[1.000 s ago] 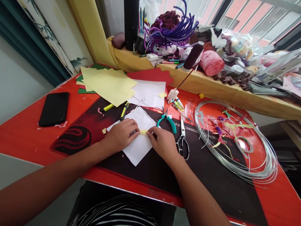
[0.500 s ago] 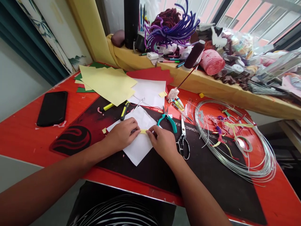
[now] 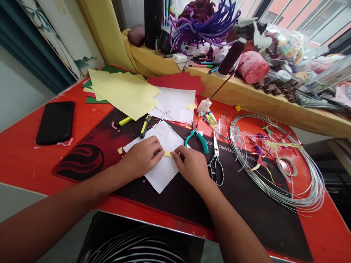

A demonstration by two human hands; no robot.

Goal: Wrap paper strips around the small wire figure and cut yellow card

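A small yellow paper strip [image 3: 167, 153] is stretched between my two hands, above a white paper sheet [image 3: 160, 182] lying on the dark mat. My left hand [image 3: 144, 155] pinches the strip's left end between thumb and fingers. At the strip's right end, my right hand [image 3: 191, 163] pinches it the same way. Teal-handled pliers [image 3: 196, 138] lie just beyond my right hand, and silver scissors [image 3: 215, 160] rest to its right. A yellow and black cutter [image 3: 145, 126] lies beyond my left hand.
A black phone [image 3: 55, 123] lies at the left. Yellow paper sheets [image 3: 123, 91] are stacked at the back beside red sheets [image 3: 181, 82]. A glue bottle [image 3: 204, 106] stands behind the pliers. A large wire coil [image 3: 274, 186] covers the right side. Yarn and craft supplies crowd the sill.
The whole view has shifted slightly. Both hands keep their hold on the yellow strip, nearly in the same place over the white sheet.
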